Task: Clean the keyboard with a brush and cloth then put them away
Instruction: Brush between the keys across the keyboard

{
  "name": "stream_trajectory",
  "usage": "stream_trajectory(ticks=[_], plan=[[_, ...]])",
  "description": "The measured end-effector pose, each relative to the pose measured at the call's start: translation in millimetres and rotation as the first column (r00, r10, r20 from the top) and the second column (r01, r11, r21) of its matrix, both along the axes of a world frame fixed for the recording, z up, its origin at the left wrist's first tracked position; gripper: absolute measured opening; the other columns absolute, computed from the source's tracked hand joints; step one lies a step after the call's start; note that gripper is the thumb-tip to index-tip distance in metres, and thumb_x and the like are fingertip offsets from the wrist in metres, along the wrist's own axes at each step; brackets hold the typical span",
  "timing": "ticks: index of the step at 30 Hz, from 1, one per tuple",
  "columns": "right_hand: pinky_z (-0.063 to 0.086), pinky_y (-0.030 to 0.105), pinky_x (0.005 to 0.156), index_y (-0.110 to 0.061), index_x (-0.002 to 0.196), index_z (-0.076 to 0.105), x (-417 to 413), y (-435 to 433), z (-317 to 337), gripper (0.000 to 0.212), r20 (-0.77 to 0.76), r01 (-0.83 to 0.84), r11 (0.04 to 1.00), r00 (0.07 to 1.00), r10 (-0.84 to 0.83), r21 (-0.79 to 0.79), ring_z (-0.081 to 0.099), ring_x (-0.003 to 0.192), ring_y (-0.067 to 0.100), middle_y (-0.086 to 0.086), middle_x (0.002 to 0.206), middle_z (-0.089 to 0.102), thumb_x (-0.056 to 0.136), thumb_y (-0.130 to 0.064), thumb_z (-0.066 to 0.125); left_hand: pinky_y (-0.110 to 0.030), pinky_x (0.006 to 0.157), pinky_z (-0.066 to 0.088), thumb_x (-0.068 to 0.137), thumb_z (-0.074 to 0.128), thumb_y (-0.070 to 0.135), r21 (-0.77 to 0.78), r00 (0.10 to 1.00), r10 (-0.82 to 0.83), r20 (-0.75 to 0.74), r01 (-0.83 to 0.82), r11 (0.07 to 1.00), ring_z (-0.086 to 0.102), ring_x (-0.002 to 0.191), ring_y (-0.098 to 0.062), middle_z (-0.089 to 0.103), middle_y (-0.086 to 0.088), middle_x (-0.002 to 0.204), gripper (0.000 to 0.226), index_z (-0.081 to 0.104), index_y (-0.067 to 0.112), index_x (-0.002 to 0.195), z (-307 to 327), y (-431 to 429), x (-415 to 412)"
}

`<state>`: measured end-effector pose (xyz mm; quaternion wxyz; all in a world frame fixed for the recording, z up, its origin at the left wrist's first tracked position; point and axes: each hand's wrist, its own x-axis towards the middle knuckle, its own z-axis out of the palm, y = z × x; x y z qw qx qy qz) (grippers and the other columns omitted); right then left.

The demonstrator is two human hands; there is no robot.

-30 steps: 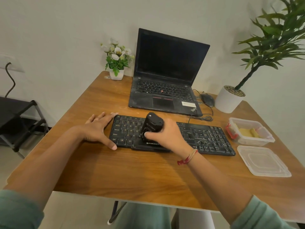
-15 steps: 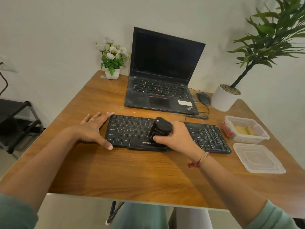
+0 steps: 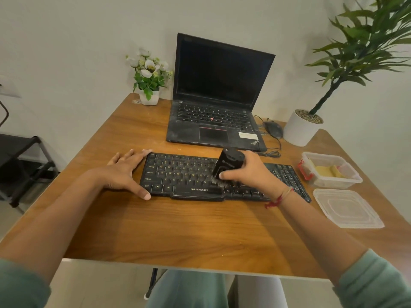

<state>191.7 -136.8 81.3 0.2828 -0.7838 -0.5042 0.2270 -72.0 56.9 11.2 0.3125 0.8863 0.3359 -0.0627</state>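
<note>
Right hand [image 3: 249, 172] half hides the brush [image 3: 230, 163] from me, fingers curled around it on the keyboard [image 3: 189, 174]; left hand [image 3: 124, 172] lies flat, thumb touching the keyboard's corner.

Layout, brown wooden table [image 3: 200, 230].
Black flat keyboard [image 3: 182, 172] before black open laptop [image 3: 213, 121]; clear plastic tub [image 3: 333, 184] right, clear flat lid [image 3: 347, 207] before it.

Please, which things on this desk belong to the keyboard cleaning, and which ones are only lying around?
Part of the job:
- keyboard
- brush, held in the right hand
- left hand, resting at the keyboard's left end
- open plastic box with what looks like a yellow cloth
- lid beside the box

Just lying about:
- laptop
- mouse
- small flower pot
- large potted plant
</note>
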Motion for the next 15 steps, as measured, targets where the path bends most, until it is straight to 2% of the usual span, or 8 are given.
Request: stream_trajectory(ticks=[3,5,7,10,12,15], plan=[[0.056,0.031,0.064,-0.021,0.080,0.059,8,5,-1,0.025,0.004,0.123,0.989,0.992,-0.123,0.077,0.066,0.079,0.019,0.004,0.087,0.069,0.068,-0.018,0.080,-0.038,0.112,-0.020,0.024,0.064,0.084,-0.002,1.000,0.008,-0.007,-0.008,1.000,-0.019,0.141,-0.011,-0.005,0.002,0.158,0.147,-0.012,0.044,0.143,1,-1,1],[0.054,0.029,0.060,-0.015,0.082,0.061,-5,4,-8,0.024,-0.002,0.020,0.999,1.000,-0.020,0.032,0.065,0.074,0.017,0.004,0.083,0.069,0.067,-0.019,0.080,-0.039,0.112,-0.019,0.021,0.062,0.088,-0.001,1.000,0.004,-0.010,-0.004,1.000,-0.019,0.141,-0.011,-0.006,0.001,0.158,0.149,-0.013,0.045,0.143,1,0,1],[0.054,0.033,0.064,-0.012,0.081,0.063,-13,2,-11,0.024,0.006,-0.065,0.998,0.998,0.064,0.004,0.065,0.073,0.017,0.005,0.080,0.069,0.067,-0.019,0.081,-0.039,0.112,-0.019,0.020,0.061,0.089,-0.001,1.000,0.000,-0.008,0.000,1.000,-0.018,0.141,-0.010,-0.005,0.002,0.158,0.149,-0.012,0.046,0.143,-1,1,1],[0.055,0.032,0.066,-0.016,0.084,0.062,2,7,-3,0.024,0.035,0.059,0.997,0.998,-0.061,0.042,0.065,0.075,0.016,0.004,0.084,0.069,0.068,-0.020,0.080,-0.039,0.112,-0.019,0.021,0.063,0.088,0.006,1.000,0.001,0.002,-0.001,1.000,-0.017,0.141,-0.010,-0.002,0.004,0.158,0.148,-0.011,0.047,0.143,-2,2,1],[0.053,0.029,0.061,-0.011,0.086,0.063,7,8,-3,0.026,0.081,0.137,0.988,0.986,-0.143,0.078,0.063,0.070,0.013,0.004,0.082,0.068,0.069,-0.022,0.079,-0.038,0.112,-0.019,0.021,0.064,0.087,0.004,1.000,0.007,0.009,-0.007,1.000,-0.017,0.142,-0.010,-0.001,0.002,0.158,0.148,-0.010,0.047,0.143,-2,2,1],[0.052,0.029,0.059,-0.007,0.082,0.063,-14,1,-13,0.028,0.085,-0.030,0.999,0.996,0.029,0.015,0.061,0.067,0.014,0.002,0.075,0.066,0.067,-0.024,0.079,-0.038,0.112,-0.020,0.022,0.064,0.087,-0.004,1.000,0.012,0.010,-0.012,1.000,-0.018,0.141,-0.010,-0.002,0.000,0.158,0.148,-0.010,0.047,0.143,-2,1,1]])
